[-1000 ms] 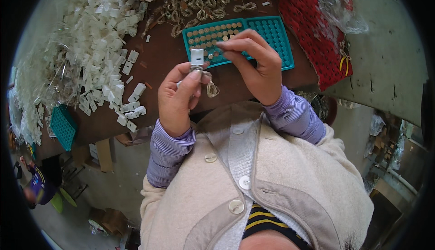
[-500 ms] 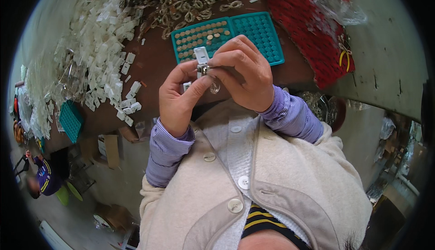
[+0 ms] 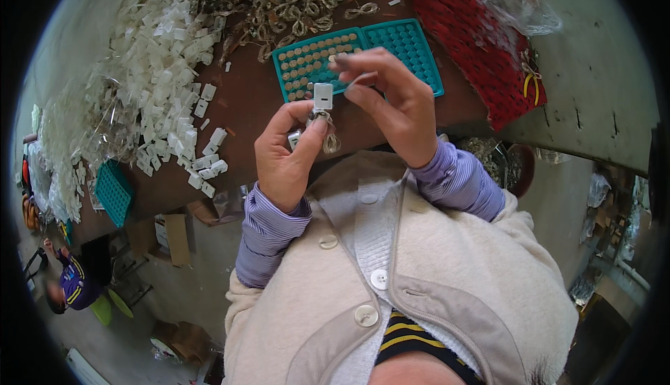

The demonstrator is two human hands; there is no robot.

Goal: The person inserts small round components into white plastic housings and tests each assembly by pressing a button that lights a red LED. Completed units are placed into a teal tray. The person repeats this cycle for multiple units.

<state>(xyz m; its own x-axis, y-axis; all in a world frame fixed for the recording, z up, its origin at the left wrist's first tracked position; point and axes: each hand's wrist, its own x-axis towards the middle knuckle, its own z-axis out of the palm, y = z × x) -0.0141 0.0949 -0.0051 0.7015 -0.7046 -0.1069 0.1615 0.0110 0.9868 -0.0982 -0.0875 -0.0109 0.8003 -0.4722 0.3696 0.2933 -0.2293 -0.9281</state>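
Observation:
My left hand [image 3: 283,158] pinches a small white plastic case [image 3: 323,95] between thumb and fingers, its face toward me with a dark slot. A bundled thin wire [image 3: 331,139] hangs below the case, and another small pale piece shows by the left fingers. Just right of the case, my right hand [image 3: 399,106] is raised with thumb and fingers apart, apparently holding nothing; its fingertips are slightly blurred. They hover over a teal tray [image 3: 304,39] with rows of round, coin-like discs, some of them hidden by the hand.
A heap of white plastic pieces [image 3: 164,71] covers the left of the brown table. Coiled wires [image 3: 300,4] lie at the back. Beside the disc tray sits a second teal tray [image 3: 419,43]. Yellow-handled pliers [image 3: 532,88] rest on red cloth [image 3: 481,57]. A person [image 3: 77,284] is at far left.
My right hand has left the case and moved up and right, its fingers opening. The left hand still holds the case, which now shows its slotted face.

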